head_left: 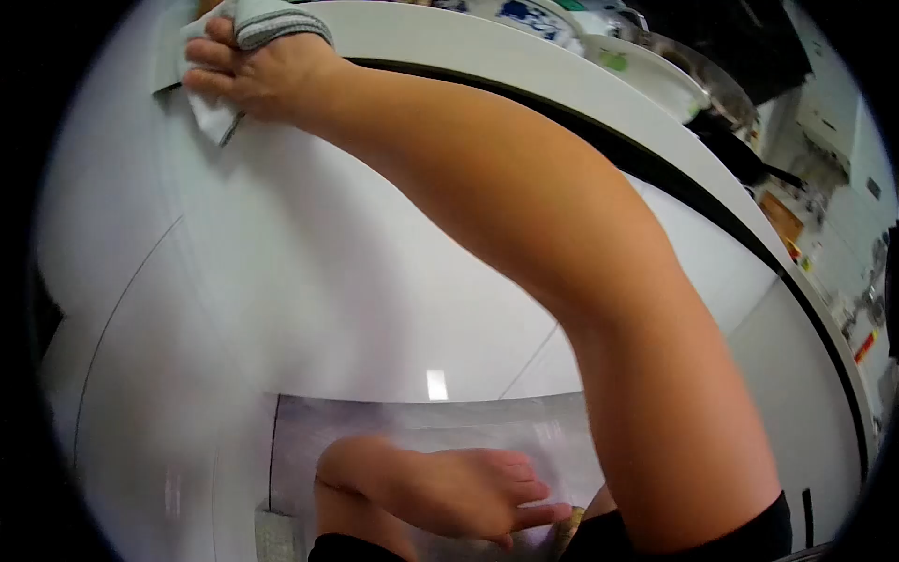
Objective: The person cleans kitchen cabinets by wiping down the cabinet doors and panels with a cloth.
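Observation:
My right arm reaches across the view to the upper left. There my right hand presses a white and grey cloth against the glossy white surface, close to the counter's edge. Part of the cloth is bunched over the back of the hand, and a corner hangs below the fingers. Low in the view is my left hand, bent at the wrist, its fingers stretched out to the right and slightly apart. It holds nothing and is near my legs.
A pale counter edge curves along the top and right, with a dark gap beneath it. On it stand a blue-patterned dish, a pale bowl and a dark pan. Grey floor shows below.

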